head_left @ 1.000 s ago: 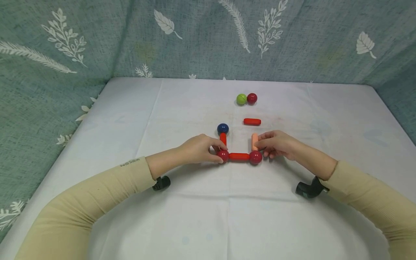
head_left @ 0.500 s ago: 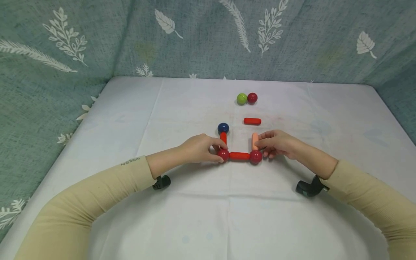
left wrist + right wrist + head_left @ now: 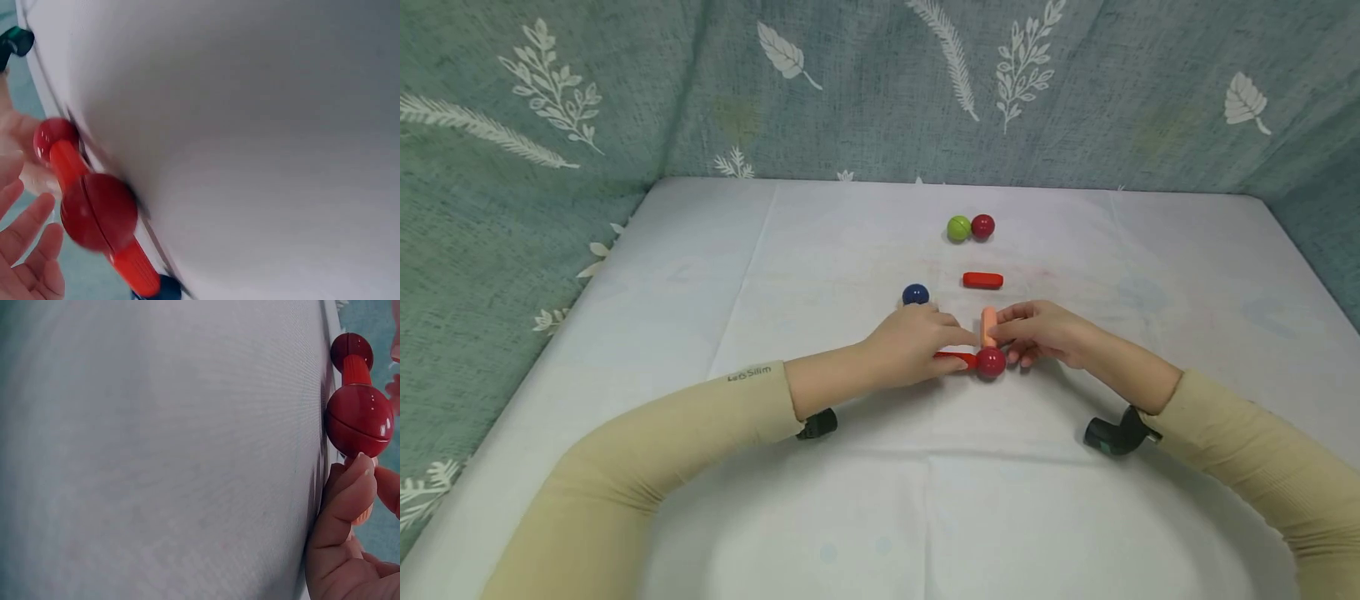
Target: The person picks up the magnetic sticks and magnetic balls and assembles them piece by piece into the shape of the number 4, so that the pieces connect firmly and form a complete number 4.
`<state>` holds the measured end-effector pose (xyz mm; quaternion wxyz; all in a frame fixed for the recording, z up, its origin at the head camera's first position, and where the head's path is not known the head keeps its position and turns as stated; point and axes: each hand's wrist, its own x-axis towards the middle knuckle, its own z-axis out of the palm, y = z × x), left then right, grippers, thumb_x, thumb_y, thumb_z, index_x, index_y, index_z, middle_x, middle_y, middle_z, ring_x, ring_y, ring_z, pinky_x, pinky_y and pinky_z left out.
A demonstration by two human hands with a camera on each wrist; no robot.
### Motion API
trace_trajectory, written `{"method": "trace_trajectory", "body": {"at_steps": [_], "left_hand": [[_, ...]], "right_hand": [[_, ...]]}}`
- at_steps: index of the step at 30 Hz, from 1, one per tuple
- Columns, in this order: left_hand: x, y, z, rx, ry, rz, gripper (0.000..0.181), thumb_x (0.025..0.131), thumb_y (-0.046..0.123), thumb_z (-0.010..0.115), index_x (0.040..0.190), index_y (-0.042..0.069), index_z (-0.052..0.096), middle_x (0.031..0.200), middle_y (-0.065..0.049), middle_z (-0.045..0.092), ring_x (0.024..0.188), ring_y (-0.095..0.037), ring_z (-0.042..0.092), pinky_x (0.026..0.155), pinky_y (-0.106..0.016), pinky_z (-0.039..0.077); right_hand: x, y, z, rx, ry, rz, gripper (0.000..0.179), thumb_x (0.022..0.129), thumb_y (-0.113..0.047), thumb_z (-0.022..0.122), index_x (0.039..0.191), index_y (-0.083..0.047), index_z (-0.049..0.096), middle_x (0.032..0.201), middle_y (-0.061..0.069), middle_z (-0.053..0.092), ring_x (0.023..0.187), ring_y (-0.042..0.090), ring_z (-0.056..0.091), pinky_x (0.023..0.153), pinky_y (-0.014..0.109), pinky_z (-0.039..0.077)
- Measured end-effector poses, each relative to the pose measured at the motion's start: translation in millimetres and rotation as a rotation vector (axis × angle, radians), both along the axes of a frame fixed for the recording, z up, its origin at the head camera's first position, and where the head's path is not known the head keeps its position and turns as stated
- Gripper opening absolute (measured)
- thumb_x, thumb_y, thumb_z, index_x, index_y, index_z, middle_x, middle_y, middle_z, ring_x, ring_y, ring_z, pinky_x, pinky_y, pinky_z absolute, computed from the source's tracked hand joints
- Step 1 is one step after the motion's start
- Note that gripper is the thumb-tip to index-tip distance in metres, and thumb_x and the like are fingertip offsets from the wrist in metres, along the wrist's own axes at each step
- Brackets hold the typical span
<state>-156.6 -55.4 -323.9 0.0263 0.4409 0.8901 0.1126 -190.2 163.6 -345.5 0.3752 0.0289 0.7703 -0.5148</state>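
Observation:
My right hand (image 3: 1041,333) pinches a light orange rod (image 3: 988,325), whose near end meets a red ball (image 3: 991,363). From that ball a red rod (image 3: 966,360) runs left, partly covered by my left hand (image 3: 913,346). In the left wrist view the rod's other end joins a second red ball (image 3: 100,212). Another red rod (image 3: 136,270) leads from there to a blue ball (image 3: 915,294). The left fingers (image 3: 28,228) are spread and hold nothing, hovering over the joined pieces with their tips close to the orange rod.
A loose red rod (image 3: 982,281) lies beyond the orange one. Farther back, a green ball (image 3: 958,228) and a red ball (image 3: 982,226) sit side by side. A white cloth (image 3: 820,517) covers the table, and a patterned curtain (image 3: 880,92) hangs behind it.
My left hand has released the left red ball and shifted right over the red rod, toward the right-hand ball. The right hand has stayed in place on the orange rod.

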Motion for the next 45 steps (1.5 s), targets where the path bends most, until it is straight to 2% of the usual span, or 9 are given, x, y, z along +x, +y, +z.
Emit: {"method": "trace_trajectory", "body": {"at_steps": [5,11,16,21,30,34,37,40,45], "left_hand": [[3.4,11.2,-3.1,-0.050,0.058,-0.075,0.033,0.087,0.026,0.063,0.119,0.023,0.062,0.104,0.001,0.068,0.080,-0.017,0.057,0.068,-0.024,0.041],[4.0,11.3,-6.8,-0.060,0.023,-0.074,0.035,0.087,0.022,0.063,0.121,0.023,0.061,0.107,0.003,0.067,0.084,-0.017,0.060,0.069,-0.025,0.043],[2.0,8.6,-11.5,-0.033,0.039,-0.092,0.033,0.087,0.019,0.063,0.120,0.020,0.062,0.107,0.005,0.067,0.088,-0.012,0.062,0.068,-0.023,0.043],[1.2,7.4,-12.6,-0.028,0.061,-0.097,0.032,0.087,0.018,0.063,0.119,0.022,0.063,0.107,0.006,0.067,0.084,-0.013,0.062,0.065,-0.023,0.043],[1.1,6.3,-13.8,-0.025,0.046,-0.081,0.033,0.086,0.018,0.064,0.119,0.022,0.063,0.109,0.005,0.066,0.088,-0.014,0.062,0.068,-0.023,0.046],[0.7,6.5,-14.9,-0.024,0.034,-0.078,0.033,0.087,0.018,0.063,0.119,0.023,0.063,0.109,0.005,0.067,0.087,-0.015,0.062,0.067,-0.023,0.046],[0.3,6.5,-15.3,-0.021,0.034,-0.083,0.033,0.087,0.017,0.062,0.119,0.023,0.063,0.108,0.005,0.067,0.087,-0.015,0.062,0.067,-0.023,0.045],[-0.1,6.3,-15.5,-0.019,0.034,-0.086,0.033,0.087,0.017,0.063,0.119,0.023,0.063,0.108,0.005,0.067,0.087,-0.015,0.062,0.067,-0.023,0.045],[-0.4,5.7,-15.3,-0.015,0.035,-0.087,0.033,0.087,0.017,0.063,0.119,0.023,0.063,0.108,0.005,0.067,0.086,-0.015,0.062,0.067,-0.022,0.045]], "right_hand": [[0.1,0.5,-0.7,-0.017,0.002,0.009,0.051,0.090,-0.020,0.056,0.130,0.004,0.037,0.073,0.000,0.060,0.058,0.010,0.055,0.058,0.019,0.048],[-0.5,-0.2,0.5,0.010,-0.003,0.005,0.051,0.090,-0.020,0.057,0.130,0.003,0.037,0.072,0.000,0.059,0.058,0.010,0.054,0.058,0.019,0.048],[-0.9,0.2,1.7,0.019,-0.009,0.008,0.051,0.090,-0.020,0.057,0.130,0.003,0.036,0.073,0.000,0.058,0.059,0.010,0.054,0.058,0.019,0.048],[-0.6,0.5,3.0,0.010,-0.008,0.012,0.052,0.090,-0.019,0.057,0.130,0.004,0.036,0.073,0.000,0.058,0.059,0.009,0.054,0.058,0.019,0.048],[-4.9,5.1,1.0,0.077,0.068,0.033,0.051,0.088,-0.024,0.060,0.129,0.004,0.043,0.079,0.001,0.061,0.064,0.011,0.057,0.063,0.021,0.050],[-12.5,13.8,3.9,0.106,0.124,0.024,0.051,0.088,-0.024,0.060,0.129,0.001,0.044,0.088,0.001,0.063,0.066,0.011,0.058,0.064,0.022,0.051],[-21.7,19.7,11.4,0.154,0.193,-0.013,0.048,0.089,-0.025,0.059,0.129,-0.001,0.046,0.093,0.002,0.063,0.067,0.011,0.058,0.066,0.023,0.050],[-34.5,22.2,18.4,0.211,0.285,-0.053,0.045,0.090,-0.026,0.057,0.127,-0.002,0.047,0.102,0.010,0.062,0.072,0.014,0.060,0.069,0.024,0.051],[-63.4,18.8,20.9,0.263,0.390,-0.106,0.046,0.092,-0.025,0.054,0.131,-0.003,0.044,0.122,0.018,0.052,0.096,0.024,0.056,0.083,0.032,0.049]]}}
